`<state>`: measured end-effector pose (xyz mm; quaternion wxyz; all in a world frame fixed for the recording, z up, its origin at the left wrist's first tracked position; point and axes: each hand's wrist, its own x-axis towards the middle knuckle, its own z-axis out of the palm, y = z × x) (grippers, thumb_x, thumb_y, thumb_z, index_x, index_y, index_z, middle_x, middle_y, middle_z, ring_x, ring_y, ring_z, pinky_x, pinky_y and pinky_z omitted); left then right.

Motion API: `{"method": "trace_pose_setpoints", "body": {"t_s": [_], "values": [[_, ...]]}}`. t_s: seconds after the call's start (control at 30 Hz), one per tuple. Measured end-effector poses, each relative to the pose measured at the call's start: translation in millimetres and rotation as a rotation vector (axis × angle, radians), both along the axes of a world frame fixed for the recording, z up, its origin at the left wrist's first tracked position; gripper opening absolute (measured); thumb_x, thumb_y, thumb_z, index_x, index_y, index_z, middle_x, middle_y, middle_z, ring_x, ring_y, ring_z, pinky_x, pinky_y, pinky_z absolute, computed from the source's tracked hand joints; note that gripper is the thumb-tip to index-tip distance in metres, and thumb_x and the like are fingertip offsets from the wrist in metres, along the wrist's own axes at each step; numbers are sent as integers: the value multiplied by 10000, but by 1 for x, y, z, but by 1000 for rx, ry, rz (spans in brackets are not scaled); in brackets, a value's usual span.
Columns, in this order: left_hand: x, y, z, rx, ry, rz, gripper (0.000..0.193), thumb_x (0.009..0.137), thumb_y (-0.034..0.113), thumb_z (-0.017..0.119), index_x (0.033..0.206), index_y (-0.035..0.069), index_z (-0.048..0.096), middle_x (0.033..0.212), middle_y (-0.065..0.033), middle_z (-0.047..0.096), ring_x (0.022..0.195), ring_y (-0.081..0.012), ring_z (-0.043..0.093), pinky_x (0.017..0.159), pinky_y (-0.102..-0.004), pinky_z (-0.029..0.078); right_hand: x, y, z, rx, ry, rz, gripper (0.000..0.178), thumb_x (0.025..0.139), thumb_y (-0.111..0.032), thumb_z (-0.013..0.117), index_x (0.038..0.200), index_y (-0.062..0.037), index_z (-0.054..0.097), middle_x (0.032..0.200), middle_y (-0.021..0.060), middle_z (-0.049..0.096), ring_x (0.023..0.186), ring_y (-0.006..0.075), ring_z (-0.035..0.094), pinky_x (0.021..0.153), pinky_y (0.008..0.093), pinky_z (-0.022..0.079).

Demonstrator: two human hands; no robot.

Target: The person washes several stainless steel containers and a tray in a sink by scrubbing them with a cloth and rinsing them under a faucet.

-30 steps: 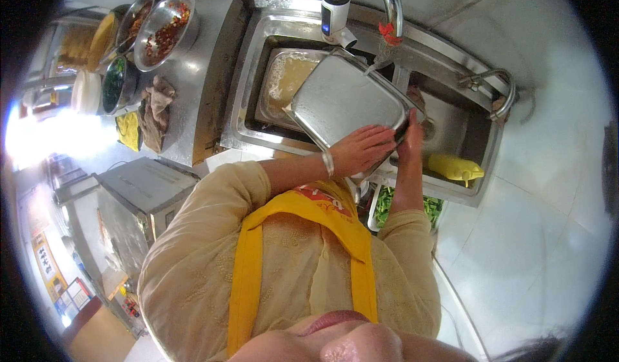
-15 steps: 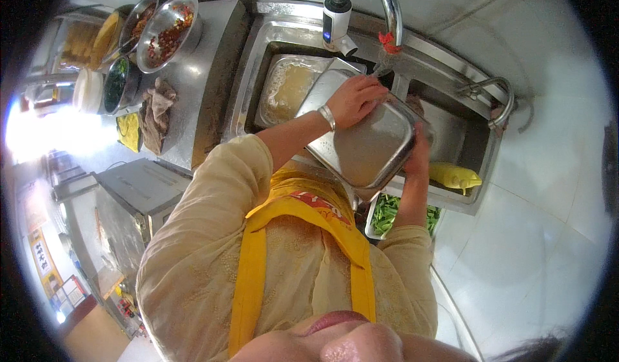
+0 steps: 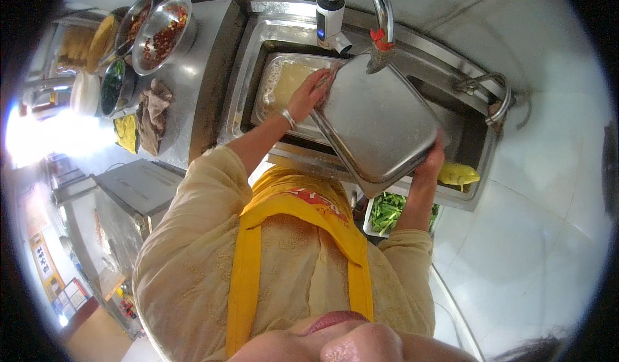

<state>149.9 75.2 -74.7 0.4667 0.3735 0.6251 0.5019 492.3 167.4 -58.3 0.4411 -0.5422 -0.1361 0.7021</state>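
Note:
A rectangular stainless steel pan is tilted over the sink, its flat side facing up. My right hand grips its lower right edge, the thumb on the near face. At the pan's upper left edge, my left hand is closed on a greyish-brown wad, pressed to the rim; what the wad is made of is unclear. Below and left of the pan, another steel pan with cloudy, foamy water lies in the left basin. The curved faucet, with a red tie at its mouth, hangs over the tilted pan's far corner.
Right of the pan is a second basin with a yellow cloth on its near edge. A white container of green vegetables stands below the sink. On the left counter are metal bowls and a brown rag.
My left hand has slid from the middle of the pan's flat side to its upper left edge. The pan has shifted slightly right and nearer, and my right hand has moved with it.

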Motion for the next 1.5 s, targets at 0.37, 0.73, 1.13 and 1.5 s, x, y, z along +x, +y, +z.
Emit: {"method": "trace_pose_setpoints", "body": {"t_s": [0.37,0.73,1.13,1.5], "values": [[45,-55,-6,233,184,2,596,698,-160,445,1246,69,493,1275,-143,471,1212,-276,446,1014,-333,360,-3,-2,50,111,-147,-212,626,873,-460,549,1320,-39,427,1361,113,416,1225,287,389,1041,420,276],[-13,-83,-9,-53,72,206,448,775,-106,491,1200,32,535,1174,-90,566,1071,-188,559,880,-270,450,78,-5,168,723,-515,102,658,633,-168,802,1200,-10,509,1164,132,556,1047,242,547,865,358,463],[-14,-93,-3,-62,201,165,508,729,-147,421,1190,23,549,1148,-104,578,1015,-182,592,853,-260,463,4,-54,85,1301,-1349,1056,121,682,-107,635,709,-105,517,642,66,543,586,285,573,509,405,442],[-22,-99,-32,10,82,264,408,764,-81,502,1145,36,590,1062,-99,593,962,-177,582,810,-270,462,38,-48,-37,1078,-1417,1369,261,663,5,607,906,-71,551,902,126,556,880,345,548,708,447,445]]}}
